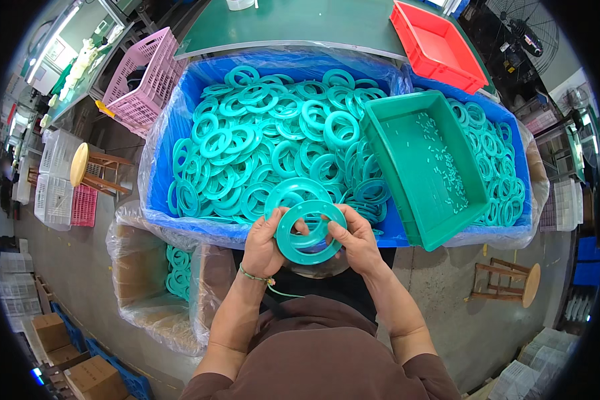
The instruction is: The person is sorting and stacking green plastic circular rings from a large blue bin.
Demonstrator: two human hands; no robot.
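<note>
In front of me both hands hold a flat teal plastic ring (308, 258) with small marks around its face. My left hand (263, 245) grips its left side, and my right hand (359, 239) has the thumb on its right side with fingers behind. A second teal ring (292, 187) overlaps behind it; whether a hand also holds this one I cannot tell. Just beyond, a blue bin (159, 190) lined with clear plastic is heaped with similar rings (247, 143). A green tray (410, 177) with small pale pieces (447, 170) scattered inside lies tilted across the bins at the right.
More rings (490, 157) fill the right-hand section. Beyond stand a green table (300, 27), a red tray (433, 43) and a pink crate (143, 83). A plastic-lined carton (137, 273) with rings sits lower left. Wooden stools (80, 165) (531, 285) flank me.
</note>
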